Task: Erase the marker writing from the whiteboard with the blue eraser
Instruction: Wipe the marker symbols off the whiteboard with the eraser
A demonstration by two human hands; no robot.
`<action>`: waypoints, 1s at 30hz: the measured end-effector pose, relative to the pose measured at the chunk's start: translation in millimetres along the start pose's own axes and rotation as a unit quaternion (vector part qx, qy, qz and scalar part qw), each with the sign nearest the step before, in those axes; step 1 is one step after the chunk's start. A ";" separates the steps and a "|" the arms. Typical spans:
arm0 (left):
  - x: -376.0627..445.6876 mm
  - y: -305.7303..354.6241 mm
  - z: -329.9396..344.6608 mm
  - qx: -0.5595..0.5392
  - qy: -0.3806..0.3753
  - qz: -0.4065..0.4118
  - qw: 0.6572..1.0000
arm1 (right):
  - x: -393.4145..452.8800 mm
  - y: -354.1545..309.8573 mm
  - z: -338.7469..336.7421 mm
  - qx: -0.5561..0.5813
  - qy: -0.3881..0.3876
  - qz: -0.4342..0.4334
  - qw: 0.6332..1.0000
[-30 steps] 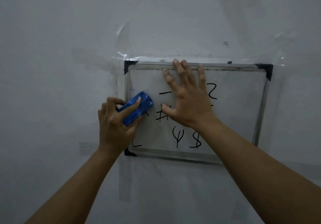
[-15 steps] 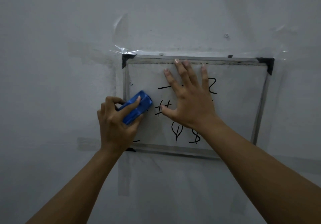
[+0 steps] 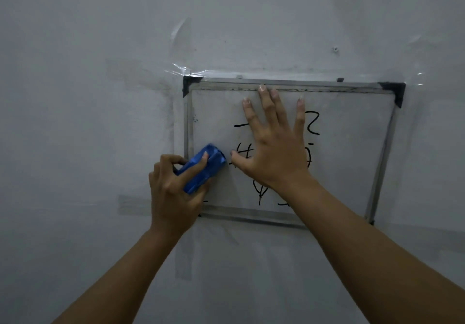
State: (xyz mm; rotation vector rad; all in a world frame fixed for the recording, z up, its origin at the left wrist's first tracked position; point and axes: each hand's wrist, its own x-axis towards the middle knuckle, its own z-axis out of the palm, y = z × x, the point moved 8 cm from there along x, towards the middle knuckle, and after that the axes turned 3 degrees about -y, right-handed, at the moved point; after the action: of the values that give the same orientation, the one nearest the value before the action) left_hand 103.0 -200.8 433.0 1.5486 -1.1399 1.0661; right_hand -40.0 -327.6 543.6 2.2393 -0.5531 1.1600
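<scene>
A small metal-framed whiteboard (image 3: 352,152) is taped to a grey wall. Black marker writing (image 3: 312,125) covers its middle and right; my right arm hides part of it. My left hand (image 3: 173,195) grips the blue eraser (image 3: 202,169) and presses it against the board's lower left area, close to the left frame. My right hand (image 3: 274,147) lies flat on the board's centre, fingers spread and pointing up toward the top frame. The board's left strip looks wiped, with only faint smudges.
Clear tape (image 3: 181,69) holds the board's corners to the wall, with black corner caps (image 3: 395,92) on the frame. A small screw (image 3: 335,49) sits in the wall above the board. Tape strips (image 3: 133,205) run left of and below the frame.
My left hand has slid the eraser down along the board's left side, and marks near the left edge are gone or hidden. My right hand stays flat on the board.
</scene>
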 end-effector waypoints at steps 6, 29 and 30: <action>12.5 -2.0 -1.4 0.006 0.005 0.011 1.000 | -4.8 0.5 3.8 -0.010 -0.013 -0.006 1.000; -66.0 -22.9 1.4 -0.020 0.009 -0.088 0.996 | -84.1 -30.8 29.3 0.054 0.024 -0.076 0.995; -72.4 -19.3 4.6 -0.025 0.009 -0.098 0.995 | -89.9 -31.5 32.3 0.053 0.029 -0.082 0.995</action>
State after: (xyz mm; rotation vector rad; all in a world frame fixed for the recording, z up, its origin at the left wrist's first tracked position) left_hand 107.8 -188.6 359.0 1.5731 -0.9737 0.9114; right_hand -50.9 -314.8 444.5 2.2831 -0.2845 1.1912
